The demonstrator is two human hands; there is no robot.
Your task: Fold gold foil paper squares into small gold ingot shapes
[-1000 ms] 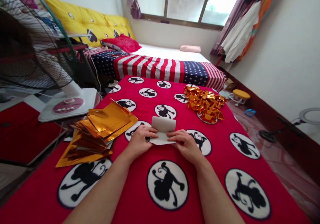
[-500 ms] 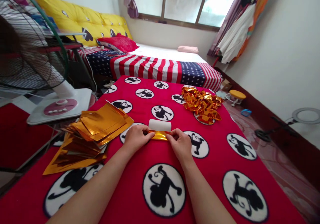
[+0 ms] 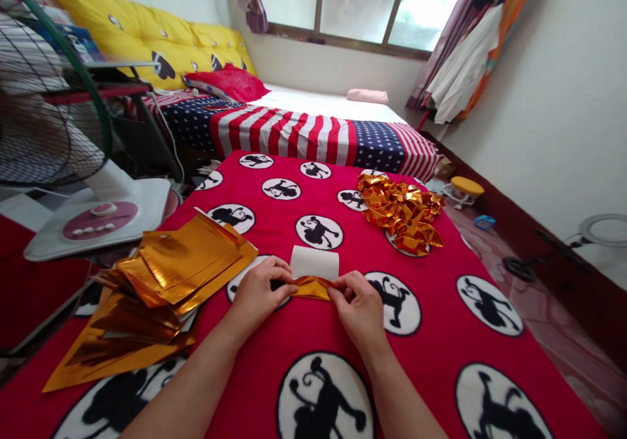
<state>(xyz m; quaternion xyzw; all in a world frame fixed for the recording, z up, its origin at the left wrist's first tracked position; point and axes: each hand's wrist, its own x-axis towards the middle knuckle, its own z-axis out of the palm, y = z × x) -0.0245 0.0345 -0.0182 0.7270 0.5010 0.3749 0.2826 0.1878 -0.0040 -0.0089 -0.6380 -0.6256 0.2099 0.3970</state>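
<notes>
Between my hands lies a sheet of gold foil paper (image 3: 315, 263), its pale back facing up on the far part and its near edge turned over into a shiny gold fold. My left hand (image 3: 262, 289) pinches the left end of that fold between thumb and fingers. At the right end, my right hand (image 3: 360, 302) pinches it in the same way. A stack of flat gold foil sheets (image 3: 191, 262) lies fanned out to the left of my left hand. Beyond my right hand sits a heap of folded gold foil pieces (image 3: 404, 210).
A red cloth with monkey prints (image 3: 421, 387) covers the table. On the left stands a fan (image 3: 98, 213), close to the foil stack. Past the far edge is a bed with a stars-and-stripes cover (image 3: 284, 129). A yellow stool (image 3: 466, 186) stands on the floor at right.
The view has tilted and come slightly closer. More of the sheet's pale back shows, and the gold fold now bulges in the middle. Both hands keep their pinch on its ends.
</notes>
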